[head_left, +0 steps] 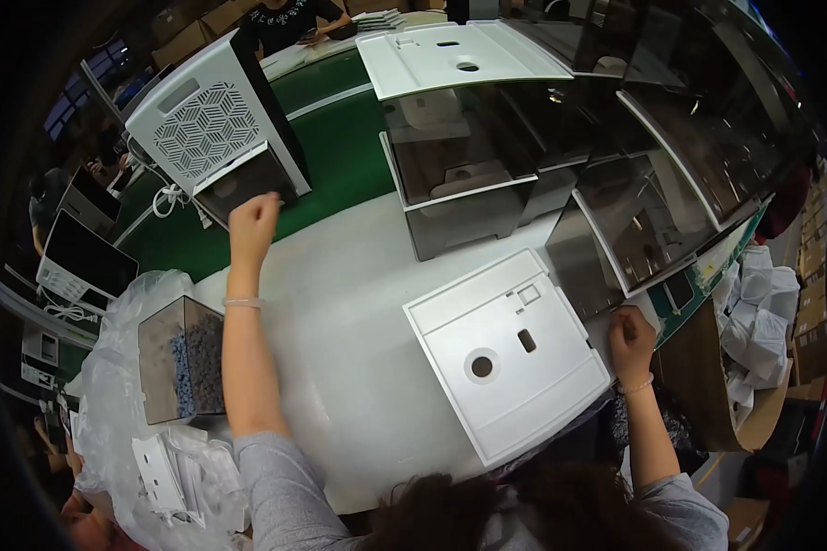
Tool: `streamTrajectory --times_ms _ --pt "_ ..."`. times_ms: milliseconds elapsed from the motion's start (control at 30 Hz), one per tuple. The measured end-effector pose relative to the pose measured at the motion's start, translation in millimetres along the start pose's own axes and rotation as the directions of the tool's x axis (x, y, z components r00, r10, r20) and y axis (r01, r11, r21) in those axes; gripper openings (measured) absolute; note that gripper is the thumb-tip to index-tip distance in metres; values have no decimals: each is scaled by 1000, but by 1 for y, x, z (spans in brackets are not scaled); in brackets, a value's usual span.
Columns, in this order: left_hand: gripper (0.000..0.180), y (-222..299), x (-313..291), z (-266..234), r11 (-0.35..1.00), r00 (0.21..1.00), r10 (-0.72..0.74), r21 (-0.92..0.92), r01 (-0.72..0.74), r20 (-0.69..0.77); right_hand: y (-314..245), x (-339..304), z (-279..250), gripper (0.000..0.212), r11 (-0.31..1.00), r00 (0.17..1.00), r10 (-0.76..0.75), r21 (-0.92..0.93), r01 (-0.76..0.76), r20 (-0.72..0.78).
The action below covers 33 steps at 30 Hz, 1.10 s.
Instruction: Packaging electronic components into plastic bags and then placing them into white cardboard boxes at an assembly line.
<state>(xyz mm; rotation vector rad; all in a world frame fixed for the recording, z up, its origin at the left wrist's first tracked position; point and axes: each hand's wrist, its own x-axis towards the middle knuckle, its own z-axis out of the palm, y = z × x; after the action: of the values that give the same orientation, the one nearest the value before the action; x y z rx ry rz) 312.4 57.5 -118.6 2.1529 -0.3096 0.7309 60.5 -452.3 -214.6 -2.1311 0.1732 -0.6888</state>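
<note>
My left hand point(254, 222) is closed in a fist at the front of a dark see-through tank point(243, 188). The tank sits in the base of a tall white appliance with a patterned grille point(207, 129). What the fingers hold, if anything, is hidden. My right hand point(632, 340) is also closed, beside the right corner of a white plastic panel point(469, 317) with a round hole and a slot. Its fingers curl inward, and their contents cannot be made out. The panel lies at an angle on the pale worktop point(340, 367), near its front edge.
Smoky clear bins point(469, 220) stand at the back right, one under a white panel point(464, 60). At left, a clear bin of small blue-grey pieces point(186, 363) rests on plastic wrap. A cardboard box of white packets point(753, 312) stands right. A person point(289, 23) sits across the green belt.
</note>
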Motion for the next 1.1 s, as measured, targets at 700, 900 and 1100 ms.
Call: streamTrajectory --times_ms 700,900,1100 --pt "56 86 24 -12 814 138 232 -270 514 963 -36 -6 8 6 997 999 -49 -59 49 9" --pt "129 105 -45 -15 936 428 197 -299 186 882 -40 16 56 15 996 994 -81 33 78 77" --pt "80 61 -100 -83 954 845 -116 -179 242 522 -72 31 43 6 887 986 -24 452 98 -166"
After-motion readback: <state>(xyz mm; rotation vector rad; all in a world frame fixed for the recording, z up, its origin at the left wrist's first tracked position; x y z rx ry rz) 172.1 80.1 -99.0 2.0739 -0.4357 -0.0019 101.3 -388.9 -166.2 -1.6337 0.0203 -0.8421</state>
